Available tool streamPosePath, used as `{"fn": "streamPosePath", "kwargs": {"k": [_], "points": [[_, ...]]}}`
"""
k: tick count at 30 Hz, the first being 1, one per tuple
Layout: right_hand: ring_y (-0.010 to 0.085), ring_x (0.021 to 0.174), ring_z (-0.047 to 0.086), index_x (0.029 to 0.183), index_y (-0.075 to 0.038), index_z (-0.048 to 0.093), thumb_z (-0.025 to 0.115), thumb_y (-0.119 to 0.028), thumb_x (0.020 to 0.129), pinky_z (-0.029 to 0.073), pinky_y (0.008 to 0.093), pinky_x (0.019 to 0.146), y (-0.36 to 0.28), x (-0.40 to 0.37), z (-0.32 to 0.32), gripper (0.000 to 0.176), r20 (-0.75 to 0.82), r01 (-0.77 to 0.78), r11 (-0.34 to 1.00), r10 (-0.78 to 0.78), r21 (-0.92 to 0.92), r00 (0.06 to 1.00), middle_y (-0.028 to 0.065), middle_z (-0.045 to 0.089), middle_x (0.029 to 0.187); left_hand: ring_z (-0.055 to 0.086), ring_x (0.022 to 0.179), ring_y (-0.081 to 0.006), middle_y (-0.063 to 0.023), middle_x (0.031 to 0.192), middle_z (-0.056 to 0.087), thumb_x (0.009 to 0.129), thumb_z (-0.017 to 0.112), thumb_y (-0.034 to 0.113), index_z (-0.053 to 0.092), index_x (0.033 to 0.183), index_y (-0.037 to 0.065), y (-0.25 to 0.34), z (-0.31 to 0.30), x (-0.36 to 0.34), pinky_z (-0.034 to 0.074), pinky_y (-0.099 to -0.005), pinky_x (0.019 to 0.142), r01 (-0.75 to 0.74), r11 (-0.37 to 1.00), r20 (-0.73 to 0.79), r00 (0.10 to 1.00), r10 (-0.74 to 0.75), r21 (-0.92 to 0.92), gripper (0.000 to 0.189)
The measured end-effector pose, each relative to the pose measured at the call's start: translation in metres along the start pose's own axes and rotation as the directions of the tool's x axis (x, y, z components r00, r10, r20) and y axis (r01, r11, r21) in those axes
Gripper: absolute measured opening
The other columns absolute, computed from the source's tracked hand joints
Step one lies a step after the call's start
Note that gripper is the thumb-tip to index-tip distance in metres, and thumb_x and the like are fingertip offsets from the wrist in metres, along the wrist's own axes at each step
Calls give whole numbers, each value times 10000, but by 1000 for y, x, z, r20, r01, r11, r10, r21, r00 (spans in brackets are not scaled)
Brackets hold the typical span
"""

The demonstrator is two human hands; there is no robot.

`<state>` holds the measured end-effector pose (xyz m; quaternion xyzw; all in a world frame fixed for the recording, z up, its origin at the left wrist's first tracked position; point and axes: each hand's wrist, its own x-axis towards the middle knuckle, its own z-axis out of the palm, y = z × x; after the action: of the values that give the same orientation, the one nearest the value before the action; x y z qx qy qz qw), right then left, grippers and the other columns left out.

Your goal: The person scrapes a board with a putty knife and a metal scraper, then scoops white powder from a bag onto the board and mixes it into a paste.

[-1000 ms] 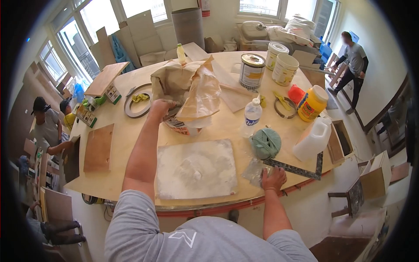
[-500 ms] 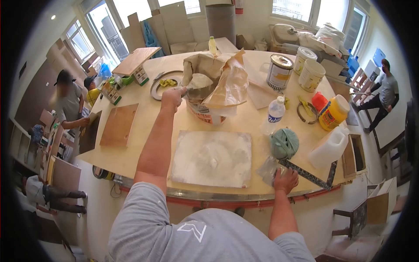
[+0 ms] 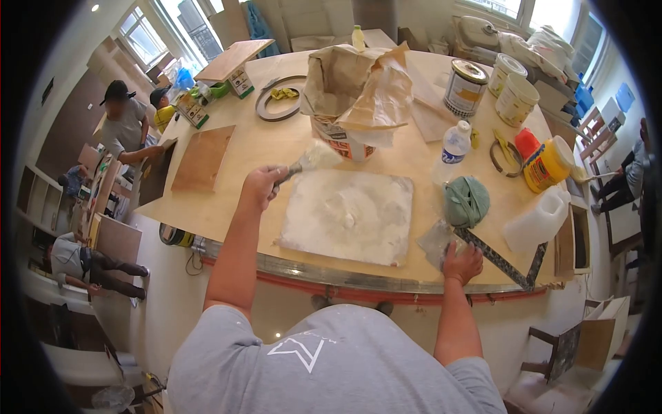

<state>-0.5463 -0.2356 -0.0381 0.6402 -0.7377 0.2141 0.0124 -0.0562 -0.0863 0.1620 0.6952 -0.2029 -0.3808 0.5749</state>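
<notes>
My left hand (image 3: 263, 186) is closed round the dark handle of a putty knife (image 3: 314, 159), whose blade carries pale powder. The blade hangs between the paper-lined bucket (image 3: 343, 140) and the white-coated board (image 3: 324, 234), which has a small mound of powder (image 3: 348, 215) near its middle. To the right of the board, my right hand (image 3: 462, 262) has its fingers closed on a flat, greyish scraper (image 3: 436, 243). Just above that hand sit a green ball of twine (image 3: 467, 201) and a black-speckled metal square (image 3: 493, 260).
A water bottle (image 3: 454, 146), a yellow jar (image 3: 548, 164), a white jug (image 3: 538, 219) and paint cans (image 3: 465, 88) occupy the table's right side. Left are a brown panel (image 3: 203, 159) and a tape roll (image 3: 264, 105). People stand at the far left and far right.
My left hand has come down from the bucket's opening, and the powder-laden knife is now outside it. My right hand stays by the scraper. The whole view has shifted slightly.
</notes>
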Motion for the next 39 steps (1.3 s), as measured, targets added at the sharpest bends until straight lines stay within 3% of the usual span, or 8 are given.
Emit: {"fn": "streamPosePath", "kwargs": {"k": [6,10,13,18,21,27,36,39], "points": [[343,1272,425,1225,-68,596,660,-556,796,275,519,1075,5,-1,8,653,-31,10,1000,-9,9,999,169,507,1319,393,424,-49,13,631,549,850,730,184,680,989,-17,-53,0,-29,257,-209,358,102,992,-22,995,-100,78,250],[340,1275,423,1236,-73,589,652,-567,794,266,524,1076,3,0,3,667,1,-10,1000,10,24,1000,171,508,1317,564,571,-134,-66,720,663,818,753,210,723,936,-8,-74,2,-26,447,-285,516,72,897,-45,997,-58,436,250],[343,1277,423,1251,-73,579,641,-581,795,261,522,1079,4,0,5,685,-9,-9,1000,9,21,1000,178,508,1313,660,717,-259,-162,803,705,789,751,275,732,937,-2,-60,22,-31,519,-377,690,-94,595,21,992,128,798,315],[342,1285,424,1257,-70,580,626,-581,814,267,519,1082,-2,1,-6,678,63,-21,1000,22,-15,998,180,502,1333,658,920,-362,-178,930,705,773,705,330,737,948,45,-20,73,-40,520,-432,836,-224,89,208,966,156,971,336],[336,1288,427,1260,-67,586,613,-576,828,275,520,1081,-9,1,-16,668,80,-26,999,28,-20,996,173,501,1350,653,957,-353,-166,976,704,788,695,318,729,1000,54,-8,87,-40,516,-427,858,-186,46,178,972,151,981,340],[328,1299,425,1265,-60,600,600,-578,839,283,515,1081,2,-1,4,671,8,-8,1000,8,-27,1000,157,503,1375,651,963,-344,-163,991,702,816,687,315,719,1024,54,8,73,-52,510,-424,865,-151,33,148,986,74,988,335],[327,1297,426,1258,-54,602,595,-579,842,285,509,1079,-3,1,-2,670,16,-5,1000,6,-27,1000,156,508,1369,666,800,-312,-170,853,696,751,780,252,724,934,30,65,21,-52,526,-393,730,-194,588,-29,937,347,785,292],[335,1292,433,1248,-46,602,613,-565,828,293,510,1069,-4,-1,-3,668,0,10,1000,-10,-19,1000,171,519,1352,642,744,-223,-130,823,691,753,791,252,712,999,21,100,20,-36,512,-343,706,-265,571,-107,839,534,777,348]]}}
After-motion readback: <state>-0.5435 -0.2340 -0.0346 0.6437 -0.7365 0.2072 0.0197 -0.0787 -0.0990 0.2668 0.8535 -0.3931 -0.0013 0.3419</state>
